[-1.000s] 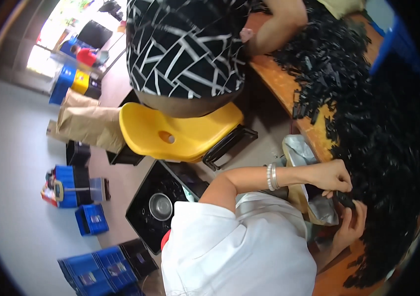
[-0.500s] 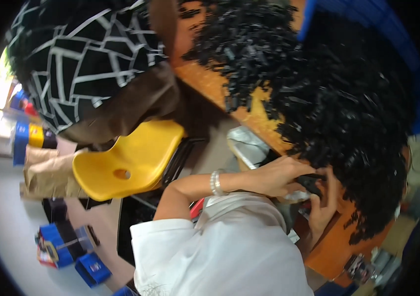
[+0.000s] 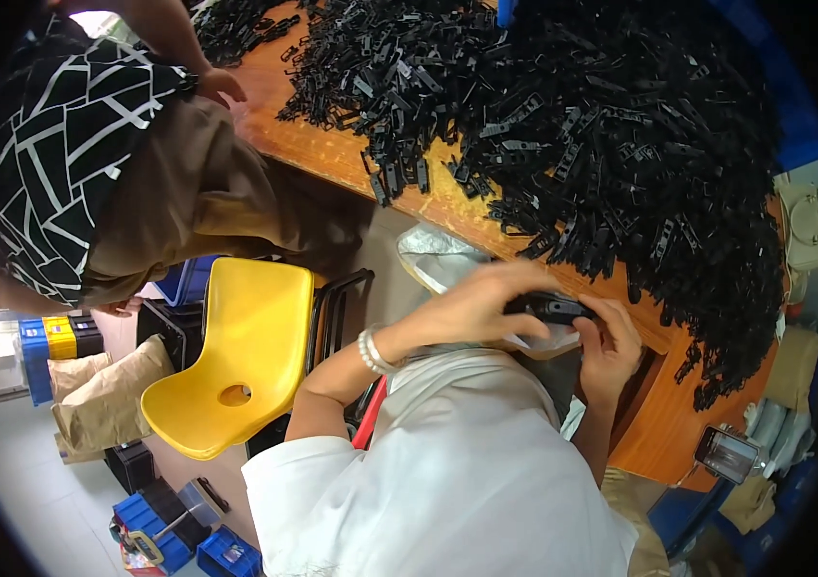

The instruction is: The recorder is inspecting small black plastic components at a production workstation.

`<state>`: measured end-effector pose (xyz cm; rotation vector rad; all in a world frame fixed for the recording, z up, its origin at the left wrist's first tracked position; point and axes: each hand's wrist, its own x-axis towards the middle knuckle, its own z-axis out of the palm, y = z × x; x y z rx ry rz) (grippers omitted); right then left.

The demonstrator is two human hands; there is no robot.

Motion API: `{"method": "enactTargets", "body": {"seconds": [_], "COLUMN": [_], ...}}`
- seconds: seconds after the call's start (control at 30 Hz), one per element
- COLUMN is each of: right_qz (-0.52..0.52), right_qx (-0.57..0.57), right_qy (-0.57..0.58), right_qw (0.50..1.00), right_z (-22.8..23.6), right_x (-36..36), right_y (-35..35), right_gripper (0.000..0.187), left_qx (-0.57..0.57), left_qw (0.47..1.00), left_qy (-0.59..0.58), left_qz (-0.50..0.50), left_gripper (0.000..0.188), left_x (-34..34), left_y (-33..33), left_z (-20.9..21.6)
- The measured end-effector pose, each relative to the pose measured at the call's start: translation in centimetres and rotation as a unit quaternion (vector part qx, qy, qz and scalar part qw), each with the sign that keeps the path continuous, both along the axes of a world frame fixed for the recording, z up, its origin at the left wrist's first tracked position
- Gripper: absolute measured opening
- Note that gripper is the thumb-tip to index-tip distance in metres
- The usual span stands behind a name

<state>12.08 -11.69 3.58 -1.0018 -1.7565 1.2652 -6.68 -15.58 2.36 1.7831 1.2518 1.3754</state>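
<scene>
In front of my chest, at the table's near edge, a small, elongated black plastic part (image 3: 560, 308) is held between my two hands. My left hand (image 3: 491, 306), with a beaded bracelet at the wrist, has its fingers curled around the left end; they hide some of it. The thumb and index finger of my right hand (image 3: 611, 346) pinch its right end. Just beyond my hands spreads a large heap of similar black plastic parts (image 3: 620, 163), covering much of the wooden table (image 3: 443, 197).
At left, another person in a patterned top (image 3: 82, 154) stands at the table, one hand near its edge. A yellow chair (image 3: 255, 337) is on my left. Paper bags (image 3: 116, 394) and blue bins (image 3: 154, 529) lie on the floor. A phone on a stand (image 3: 726, 452) is at the right.
The view has shifted, and the other person now appears farther left with an arm and hand in sight. Both my hands still hold the black plastic part, which now shows more clearly.
</scene>
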Motion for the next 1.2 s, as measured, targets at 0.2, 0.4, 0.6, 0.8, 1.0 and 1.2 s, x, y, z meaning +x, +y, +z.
{"method": "enactTargets", "body": {"seconds": [0.2, 0.4, 0.6, 0.8, 1.0, 1.2], "right_qz": [0.076, 0.036, -0.130, -0.414, -0.552, -0.503], "right_qx": [0.065, 0.013, -0.024, 0.105, 0.130, 0.052], "right_qy": [-0.085, -0.119, -0.134, -0.333, -0.477, -0.472], "right_qw": [0.991, 0.992, 0.982, 0.840, 0.671, 0.722], "right_z": [-2.6, -3.6, -6.5, -8.8, -10.6, -10.5], "right_x": [0.7, 3.2, 11.2, 21.0, 28.0, 28.1], "right_y": [1.2, 3.6, 7.6, 10.6, 11.7, 10.7], "right_gripper": [0.017, 0.015, 0.009, 0.011, 0.023, 0.023], "left_qx": [-0.066, -0.264, -0.177, 0.013, -0.021, -0.158], "left_qw": [0.835, 0.842, 0.791, 0.838, 0.928, 0.947], "left_qy": [0.017, -0.244, -0.455, -0.340, -0.233, -0.227], "left_qz": [0.545, 0.402, 0.370, 0.425, 0.290, 0.164], "left_gripper": [0.023, 0.018, 0.016, 0.008, 0.015, 0.029], "left_x": [-9.3, -11.6, -8.0, -2.4, 4.8, 10.3], "left_y": [0.5, 3.1, 5.8, 7.7, 10.5, 11.6], "left_z": [-5.3, -8.9, -10.2, -9.2, -4.4, -3.4]}}
